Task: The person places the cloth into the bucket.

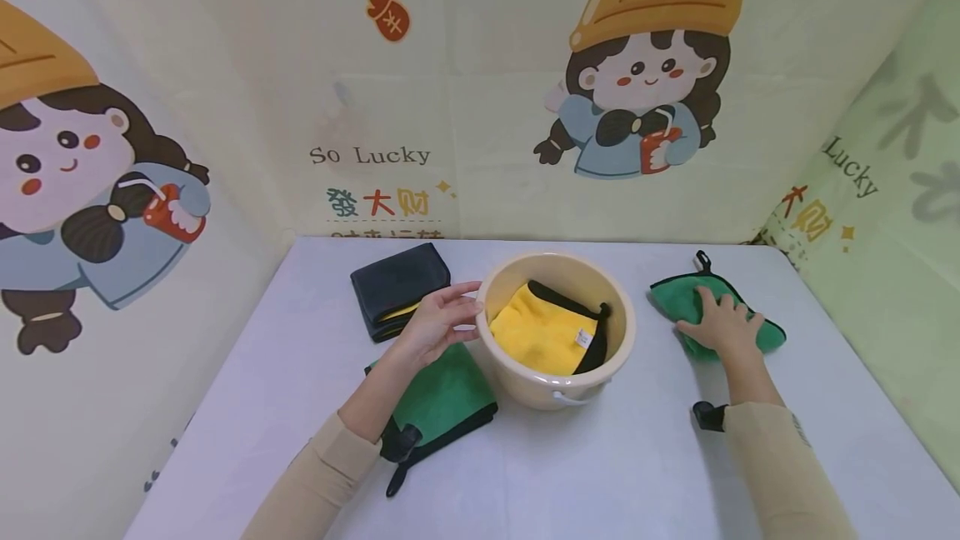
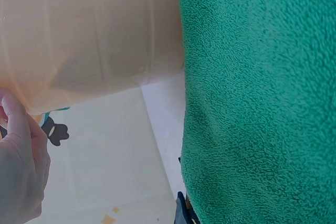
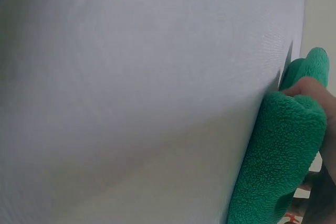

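Landmark: beige basin, mid-table. Left of it and further back, dark grey folded cloth. Left hand rests at the basin's left rim, fingers lightly spread and nearly straight. Below that forearm lies a flat green cloth; the left wrist view alone shows its pile. Inside the basin: yellow cloth. Right of the basin, right hand presses a bunched green cloth; the right wrist view shows fingers curled into it, probably gripping.
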Demonstrator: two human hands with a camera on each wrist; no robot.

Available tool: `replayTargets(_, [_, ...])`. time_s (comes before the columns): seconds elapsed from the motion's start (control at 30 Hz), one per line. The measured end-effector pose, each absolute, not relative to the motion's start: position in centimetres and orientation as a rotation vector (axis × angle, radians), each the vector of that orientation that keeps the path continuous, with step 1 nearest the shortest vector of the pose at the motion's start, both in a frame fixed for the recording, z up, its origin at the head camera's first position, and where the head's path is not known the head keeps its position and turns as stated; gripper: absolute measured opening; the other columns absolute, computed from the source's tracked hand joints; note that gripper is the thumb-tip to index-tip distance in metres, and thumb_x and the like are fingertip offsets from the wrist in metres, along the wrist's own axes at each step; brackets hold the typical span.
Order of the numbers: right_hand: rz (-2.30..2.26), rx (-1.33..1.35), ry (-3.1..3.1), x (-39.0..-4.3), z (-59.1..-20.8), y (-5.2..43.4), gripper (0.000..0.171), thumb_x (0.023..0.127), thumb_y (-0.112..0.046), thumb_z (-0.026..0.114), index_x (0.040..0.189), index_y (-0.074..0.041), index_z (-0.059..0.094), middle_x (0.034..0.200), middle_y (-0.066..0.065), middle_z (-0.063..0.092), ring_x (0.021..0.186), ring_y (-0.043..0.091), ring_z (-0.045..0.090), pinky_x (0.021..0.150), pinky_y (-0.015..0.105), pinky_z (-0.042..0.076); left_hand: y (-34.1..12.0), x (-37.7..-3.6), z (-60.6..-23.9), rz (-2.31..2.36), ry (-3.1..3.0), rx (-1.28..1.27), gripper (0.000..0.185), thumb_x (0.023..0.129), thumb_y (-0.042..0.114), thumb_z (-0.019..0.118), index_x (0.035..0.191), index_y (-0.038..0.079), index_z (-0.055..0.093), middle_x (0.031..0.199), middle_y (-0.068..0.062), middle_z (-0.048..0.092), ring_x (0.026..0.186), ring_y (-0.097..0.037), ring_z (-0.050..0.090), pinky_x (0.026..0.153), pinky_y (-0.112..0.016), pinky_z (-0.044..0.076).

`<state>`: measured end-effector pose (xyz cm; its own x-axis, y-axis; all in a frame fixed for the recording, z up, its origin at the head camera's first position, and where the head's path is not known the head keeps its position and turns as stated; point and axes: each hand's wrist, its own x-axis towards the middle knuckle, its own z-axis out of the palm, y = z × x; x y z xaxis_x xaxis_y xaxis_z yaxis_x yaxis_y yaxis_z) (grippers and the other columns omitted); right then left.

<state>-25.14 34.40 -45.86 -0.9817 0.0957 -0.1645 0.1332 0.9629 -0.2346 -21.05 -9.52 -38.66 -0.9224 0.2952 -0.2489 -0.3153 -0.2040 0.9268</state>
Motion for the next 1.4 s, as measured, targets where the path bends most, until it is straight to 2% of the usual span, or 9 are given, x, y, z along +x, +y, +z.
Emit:
replayTargets(0.3, [-0.340, 0.117, 3.007, -25.5, -46.0, 34.5, 0.070, 0.086, -0.027, 0.060, 0.135, 0.004, 0.020, 0.123, 0.045, 0.020, 0.110, 0.067, 0.019, 0.087, 0.074, 0.012, -9.4, -21.0, -38.6, 2.184, 1.662, -0.023, 0.043, 0.088, 0.002, 0.056, 0.130, 0.004, 0.048, 0.098, -0.014, 0.059, 0.077, -0.017, 0.064, 0.068, -0.030, 0.054])
replayTargets(0.53, [-0.346, 0.126, 3.030, -25.8, -46.3, 34.4, 0.058, 0.088, -0.014, 0.057, 0.131, 0.003, 0.022, 0.118, 0.045, 0.023, 0.107, 0.068, 0.022, 0.086, 0.075, 0.013, -9.4, -21.0, -38.7, 2.180, 1.668, -0.006, 0.044, 0.087, 0.002, 0.057, 0.130, 0.003, 0.048, 0.105, -0.021, 0.057, 0.081, -0.021, 0.064, 0.069, -0.032, 0.054])
replayTargets(0.7, [-0.363, 0.149, 3.046, -25.8, -46.3, 34.4, 0.053, 0.089, -0.012, 0.054, 0.132, 0.001, 0.024, 0.118, 0.046, 0.023, 0.106, 0.068, 0.022, 0.085, 0.075, 0.013, -9.4, -21.0, -38.7, 2.173, 1.669, -0.023, 0.043, 0.088, 0.003, 0.057, 0.130, 0.005, 0.049, 0.113, -0.026, 0.053, 0.083, -0.022, 0.064, 0.070, -0.032, 0.054])
replayTargets(1.0, [-0.354, 0.143, 3.221, -25.6, -45.9, 34.1, 0.049, 0.088, -0.012, 0.054, 0.130, -0.004, 0.029, 0.114, 0.044, 0.028, 0.099, 0.065, 0.029, 0.079, 0.074, 0.016, -9.5, -21.0, -38.6, 2.169, 1.673, -0.030, 0.043, 0.088, 0.003, 0.057, 0.130, 0.005, 0.049, 0.114, -0.026, 0.053, 0.080, -0.019, 0.064, 0.069, -0.031, 0.054])
replayTargets(1.23, [-0.337, 0.067, 3.378, -25.0, -43.7, 32.8, 0.047, 0.086, -0.011, 0.056, 0.127, -0.006, 0.033, 0.110, 0.042, 0.032, 0.092, 0.061, 0.033, 0.075, 0.071, 0.019, -9.5, -21.0, -38.5, 2.165, 1.669, -0.036, 0.043, 0.088, 0.004, 0.058, 0.130, 0.006, 0.049, 0.115, -0.025, 0.053, 0.082, -0.022, 0.064, 0.070, -0.031, 0.054])
replayTargets(1.4, [-0.321, -0.001, 3.465, -24.5, -41.9, 31.6, 0.041, 0.088, -0.013, 0.054, 0.124, -0.007, 0.036, 0.105, 0.039, 0.033, 0.090, 0.058, 0.034, 0.076, 0.069, 0.020, -9.5, -21.0, -38.4, 2.176, 1.656, -0.044, 0.043, 0.087, 0.003, 0.058, 0.130, 0.005, 0.049, 0.112, -0.024, 0.055, 0.076, -0.019, 0.064, 0.069, -0.030, 0.054])
